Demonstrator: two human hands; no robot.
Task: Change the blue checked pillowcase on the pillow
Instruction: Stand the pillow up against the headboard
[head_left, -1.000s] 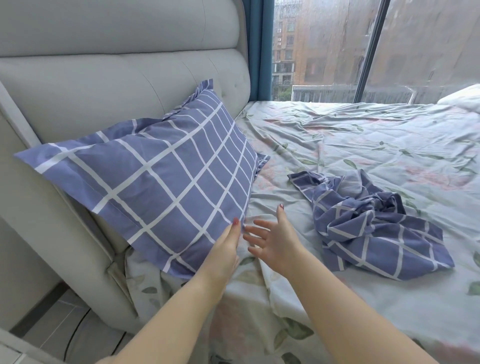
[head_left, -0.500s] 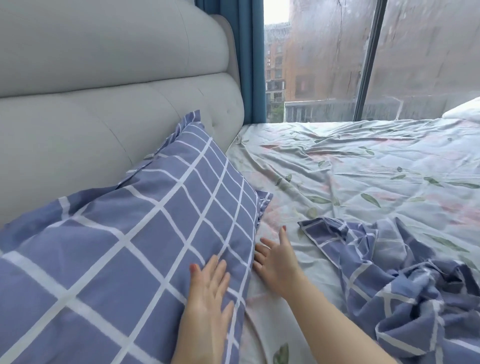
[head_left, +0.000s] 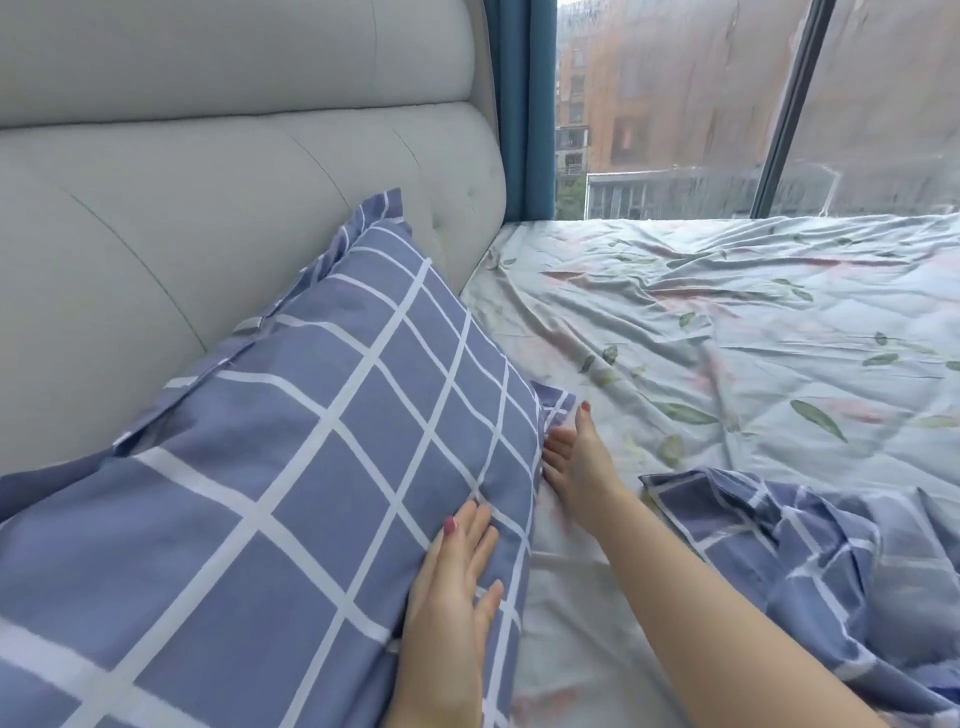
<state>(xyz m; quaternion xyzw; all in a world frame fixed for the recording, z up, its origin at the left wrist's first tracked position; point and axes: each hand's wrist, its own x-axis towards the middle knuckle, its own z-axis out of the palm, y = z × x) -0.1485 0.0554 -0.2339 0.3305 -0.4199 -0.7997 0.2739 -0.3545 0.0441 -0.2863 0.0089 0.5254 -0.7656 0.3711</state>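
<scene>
Head view: left hand (head_left: 452, 587) presses flat, fingers straight, on the checked pillow (head_left: 311, 441); right hand (head_left: 576, 462), fingers extended and grasping nothing, touches its edge just beyond. I'd steady it there, then feel for the opening.

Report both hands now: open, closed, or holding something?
Left hand: open, pressing flat on the pillow.
Right hand: open, fingers touching the pillow's edge, gripping nothing.

One camera only, worn on the person's head. It looks forward and down across the bed (head_left: 727, 338), very near the pillow (head_left: 291, 467), with the left hand (head_left: 452, 597) and the right hand (head_left: 579, 462) low in the middle. Farther off it faces the headboard (head_left: 208, 182) and the window (head_left: 675, 104).
</scene>
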